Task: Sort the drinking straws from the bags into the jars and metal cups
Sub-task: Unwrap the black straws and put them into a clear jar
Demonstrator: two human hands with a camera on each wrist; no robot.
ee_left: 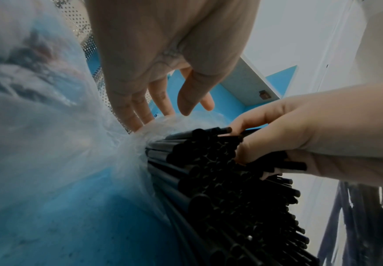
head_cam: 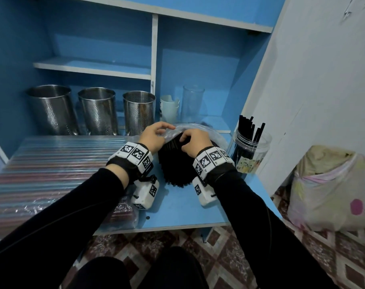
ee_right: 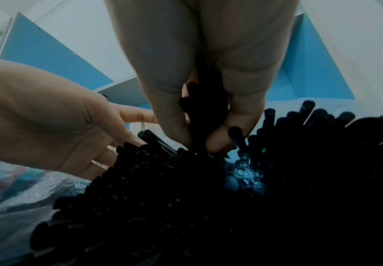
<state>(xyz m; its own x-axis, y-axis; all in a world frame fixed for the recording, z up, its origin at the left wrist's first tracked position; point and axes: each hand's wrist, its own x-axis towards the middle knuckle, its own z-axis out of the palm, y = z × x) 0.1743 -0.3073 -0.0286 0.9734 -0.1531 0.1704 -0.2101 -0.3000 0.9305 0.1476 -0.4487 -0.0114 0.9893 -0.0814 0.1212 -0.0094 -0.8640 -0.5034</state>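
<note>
Only the jar [head_cam: 251, 151] right of the black straws [head_cam: 177, 163] holds any; three metal cups [head_cam: 98, 111] behind stand seemingly empty. The right hand [head_cam: 193, 142] pinches several straws, while the left hand [head_cam: 154, 136], fingers straight, presses their bag [head_cam: 214, 133].

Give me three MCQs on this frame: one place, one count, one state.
1. Where does the plastic jar holding black straws stand?
A. right of the black straw bundle
B. on the upper shelf
C. behind the metal cups

2. How many perforated metal cups stand in the row?
A. two
B. three
C. five

3. What is the right hand doing?
A. resting flat on the desk
B. holding a glass
C. gripping black straws

Answers: 1 A, the jar sits at the desk's right edge beside the black straw bundle; 2 B, three stand side by side; 3 C, its fingers curl round several straws.
</note>
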